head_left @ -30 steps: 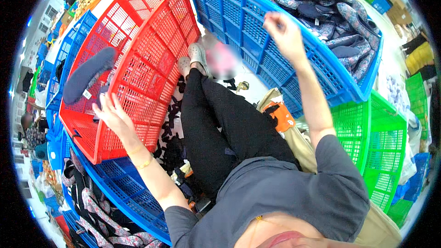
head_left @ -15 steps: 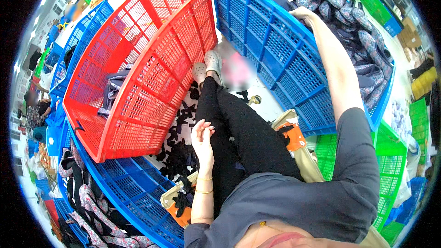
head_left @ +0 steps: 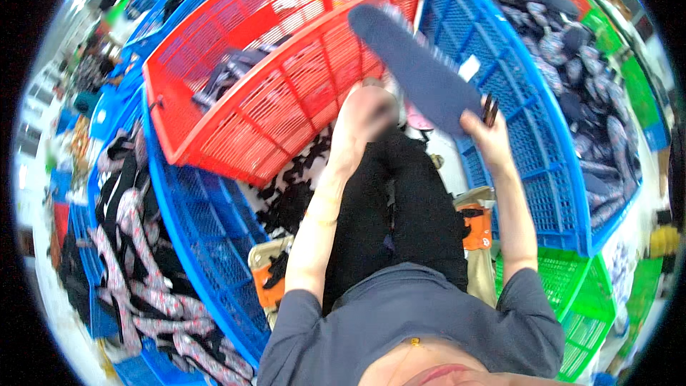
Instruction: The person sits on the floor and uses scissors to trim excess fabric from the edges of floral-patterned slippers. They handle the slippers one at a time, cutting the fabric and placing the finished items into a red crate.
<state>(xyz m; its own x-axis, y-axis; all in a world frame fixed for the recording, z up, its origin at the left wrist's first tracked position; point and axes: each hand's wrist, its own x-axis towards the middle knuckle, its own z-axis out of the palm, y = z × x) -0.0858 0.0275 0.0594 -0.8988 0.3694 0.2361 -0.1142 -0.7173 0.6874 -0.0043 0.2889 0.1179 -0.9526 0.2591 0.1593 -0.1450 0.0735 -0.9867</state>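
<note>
Dark blue insole [head_left: 418, 68], long and flat, is held up in the air by the right hand [head_left: 488, 134], whose grip is pinched on its lower end. It slants up and to the left from that hand, its far tip over the edge where the red basket [head_left: 286, 111] meets the blue crate [head_left: 529, 150] on the right. A small white tag [head_left: 469, 68] shows on its right edge. One such piece is in hand.

The left hand [head_left: 368, 111] is blurred, just left of the piece and below it; whether its grip is spread or pressed together I cannot tell, and it does not clearly touch anything.

One red basket stands tilted ahead, with a few dark pieces [head_left: 229, 71] lying inside it. The blue crate to the right is heaped with many grey and dark patterned pieces [head_left: 572, 57], too many to count. A second blue crate [head_left: 200, 243] curves along the left side, and patterned pieces [head_left: 136, 271] spill beside it. Two green baskets [head_left: 586, 307] sit at the lower right. The person sits with black-clad legs [head_left: 400, 214] stretched out between the crates, and small dark scraps [head_left: 293, 186] lie on the floor by the red basket. An orange item [head_left: 475, 227] sits beside the right leg, another [head_left: 268, 282] beside the left.
</note>
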